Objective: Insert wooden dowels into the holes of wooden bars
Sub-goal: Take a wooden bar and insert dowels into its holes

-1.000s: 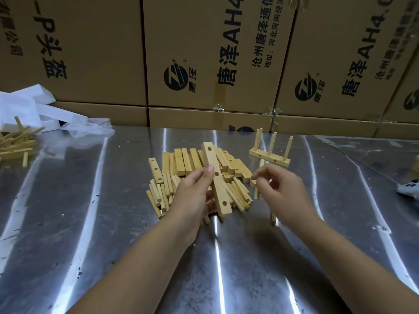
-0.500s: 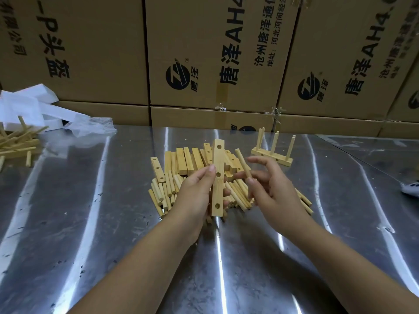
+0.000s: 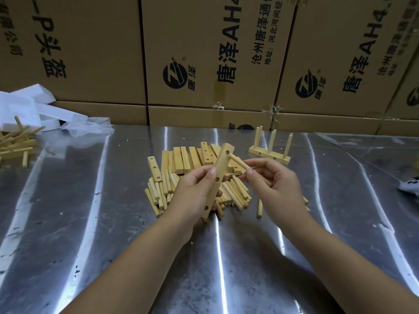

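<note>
— Wooden bar (image 3: 217,180), where is it?
— One, held clear of the worktop (image 3: 68,223) above its middle, gripped by the left hand (image 3: 192,193) with the thumb on its face. Three holes show. Its long axis runs from the near, low end up and away, leaning a little right.
— And the right hand (image 3: 276,186)?
— It pinches one dowel (image 3: 240,164) by its right end. The other end points left and away, meeting the bar's topmost hole. How deep it sits, I cannot tell.
— Behind them?
— One stray dowel (image 3: 259,208) lies by the right wrist. Under the hands are heaped loose dowels (image 3: 163,193), with loose bars (image 3: 181,159) beyond, too tangled to count. Toward the far edge, one finished bar (image 3: 269,154) lies flat with three dowels upright. Cardboard boxes (image 3: 204,53) line the far edge
</note>
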